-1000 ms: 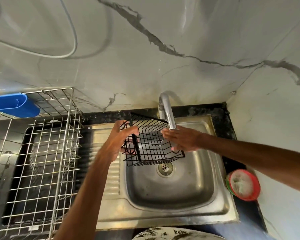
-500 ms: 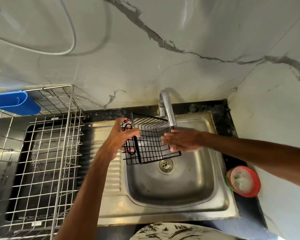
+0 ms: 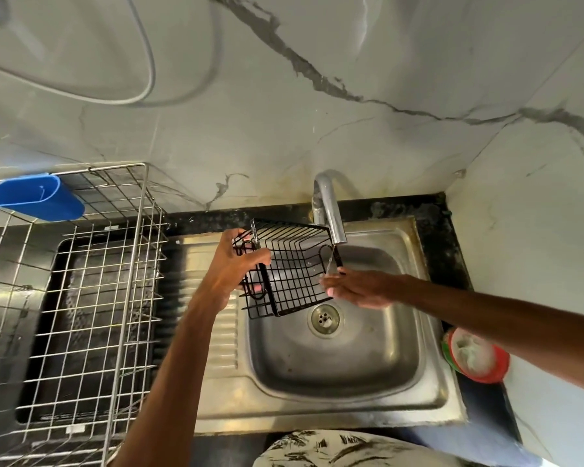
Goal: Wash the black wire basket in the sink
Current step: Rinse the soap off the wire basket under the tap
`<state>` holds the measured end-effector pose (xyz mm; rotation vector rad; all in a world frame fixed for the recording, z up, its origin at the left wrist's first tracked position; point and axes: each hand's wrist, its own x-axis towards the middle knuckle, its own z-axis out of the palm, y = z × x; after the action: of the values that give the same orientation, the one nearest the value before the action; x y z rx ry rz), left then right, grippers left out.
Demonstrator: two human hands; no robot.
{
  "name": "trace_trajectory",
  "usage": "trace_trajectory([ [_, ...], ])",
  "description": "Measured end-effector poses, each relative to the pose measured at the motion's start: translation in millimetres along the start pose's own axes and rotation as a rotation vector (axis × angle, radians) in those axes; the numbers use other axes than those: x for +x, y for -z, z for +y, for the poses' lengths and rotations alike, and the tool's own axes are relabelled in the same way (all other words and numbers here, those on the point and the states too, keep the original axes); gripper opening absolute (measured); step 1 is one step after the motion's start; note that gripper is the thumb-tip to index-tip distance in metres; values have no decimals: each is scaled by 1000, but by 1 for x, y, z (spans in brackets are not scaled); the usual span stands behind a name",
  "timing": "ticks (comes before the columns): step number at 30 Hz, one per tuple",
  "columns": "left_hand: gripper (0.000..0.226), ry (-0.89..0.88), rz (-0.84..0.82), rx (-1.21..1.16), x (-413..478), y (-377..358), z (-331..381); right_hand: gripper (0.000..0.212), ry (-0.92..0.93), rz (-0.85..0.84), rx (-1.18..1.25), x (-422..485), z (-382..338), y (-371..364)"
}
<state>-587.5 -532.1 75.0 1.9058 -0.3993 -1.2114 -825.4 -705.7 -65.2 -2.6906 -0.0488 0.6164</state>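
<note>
The black wire basket [image 3: 292, 271] hangs tilted over the back left of the steel sink [image 3: 338, 362], under the chrome tap [image 3: 329, 210]. My left hand [image 3: 236, 271] grips the basket's left end, fingers curled round the wires. My right hand [image 3: 358, 288] lies with fairly straight fingers against the basket's right edge, below the spout. A thin stream of water runs from the tap onto that edge.
A steel wire dish rack [image 3: 81, 298] with a blue plastic holder [image 3: 34, 200] stands on the left. A red round tub [image 3: 476, 360] with white contents sits on the black counter right of the sink. Marble wall rises behind and to the right.
The basket and both hands have shifted slightly; my right hand slid down along the basket's right edge. The camera tilted a little, moving the scene up in the frame.
</note>
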Motion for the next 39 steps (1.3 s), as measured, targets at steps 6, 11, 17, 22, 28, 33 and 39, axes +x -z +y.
trace_trajectory([
  [6,103,-42,-50,37,-3,3,3,70,-70,63,-249,14,37,42],
  [11,102,-79,61,-38,-3,8,-7,55,-92,135,47,0,16,17],
  [17,86,-137,162,-112,-20,-9,-40,41,-376,656,651,-1,-34,-26],
  [22,74,-214,250,-75,-38,-35,-70,42,-844,754,1331,33,-65,-39],
  [28,89,-196,294,-50,-63,-56,-79,30,-865,693,1611,45,-66,-15],
  [33,102,21,111,-192,-48,-29,-64,42,-822,548,1464,46,-37,-27],
  [39,72,107,-264,-39,0,-29,-30,37,-737,402,1389,44,-27,-15],
])
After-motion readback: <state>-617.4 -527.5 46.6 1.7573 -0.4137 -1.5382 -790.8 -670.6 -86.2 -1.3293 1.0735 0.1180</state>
